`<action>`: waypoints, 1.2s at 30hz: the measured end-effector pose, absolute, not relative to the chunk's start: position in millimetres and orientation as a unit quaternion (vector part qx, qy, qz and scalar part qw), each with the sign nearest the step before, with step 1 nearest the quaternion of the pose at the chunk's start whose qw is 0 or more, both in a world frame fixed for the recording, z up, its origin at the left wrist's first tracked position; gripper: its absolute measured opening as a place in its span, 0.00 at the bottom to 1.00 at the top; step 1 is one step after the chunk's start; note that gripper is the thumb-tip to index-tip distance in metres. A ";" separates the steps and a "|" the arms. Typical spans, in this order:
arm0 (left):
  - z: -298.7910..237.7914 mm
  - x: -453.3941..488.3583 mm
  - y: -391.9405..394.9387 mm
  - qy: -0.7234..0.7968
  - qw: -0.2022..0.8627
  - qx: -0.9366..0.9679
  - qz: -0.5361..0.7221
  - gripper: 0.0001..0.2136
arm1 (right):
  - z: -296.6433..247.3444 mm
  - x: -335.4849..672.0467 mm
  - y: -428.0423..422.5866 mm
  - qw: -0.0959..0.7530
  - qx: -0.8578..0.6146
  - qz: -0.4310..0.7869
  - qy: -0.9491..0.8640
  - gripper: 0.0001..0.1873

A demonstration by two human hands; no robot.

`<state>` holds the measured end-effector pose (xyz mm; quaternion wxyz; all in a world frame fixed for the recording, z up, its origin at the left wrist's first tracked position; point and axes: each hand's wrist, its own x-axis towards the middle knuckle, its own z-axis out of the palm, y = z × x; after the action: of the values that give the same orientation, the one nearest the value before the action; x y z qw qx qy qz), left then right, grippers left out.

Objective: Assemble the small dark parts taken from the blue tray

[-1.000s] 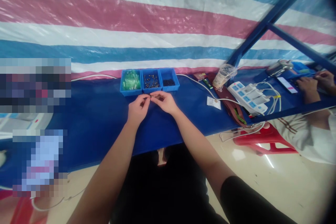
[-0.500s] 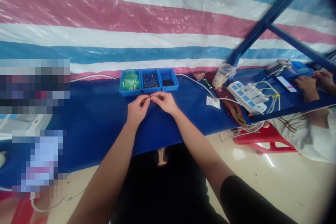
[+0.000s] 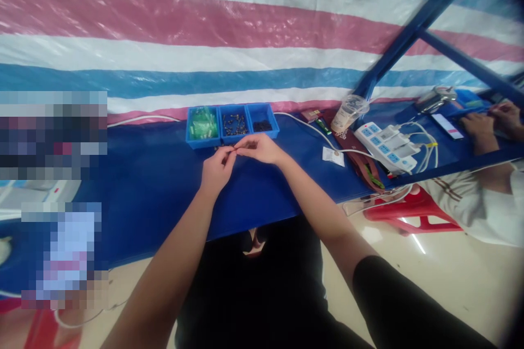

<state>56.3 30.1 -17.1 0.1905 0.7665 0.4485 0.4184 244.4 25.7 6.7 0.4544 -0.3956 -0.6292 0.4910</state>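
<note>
My left hand [image 3: 218,168] and my right hand [image 3: 258,149] meet fingertip to fingertip over the blue table [image 3: 155,185], both pinched on a tiny metal part [image 3: 234,146] that I cannot name. Just behind them stand three small blue bins in a row: a left bin [image 3: 202,126] with green pieces, a middle bin [image 3: 234,123] with small dark metal parts, and a right bin [image 3: 262,120] with black bits.
A plastic cup [image 3: 348,112], a white power strip [image 3: 387,147] with cables, a small white packet [image 3: 333,157] and a phone [image 3: 448,126] lie to the right. Another person's hands [image 3: 491,125] work at far right. A red stool [image 3: 409,210] stands below. Striped tarp behind.
Both hands stay pinched together; they have shifted slightly toward the bins, and the right hand has turned a little.
</note>
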 end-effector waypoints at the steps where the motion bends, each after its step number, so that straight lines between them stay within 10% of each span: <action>1: -17.1 56.6 29.9 0.450 0.190 0.767 0.416 0.12 | 5.5 246.2 25.6 0.446 -0.390 0.494 -0.636 0.17; 36: -9.0 57.3 61.9 0.415 0.189 0.822 0.342 0.12 | -21.1 240.4 34.6 0.554 -0.433 0.467 -0.536 0.21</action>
<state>57.3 61.9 -9.0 0.1885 0.8216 0.4151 0.3423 240.4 34.6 -21.1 0.5545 -0.4329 -0.5358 0.4669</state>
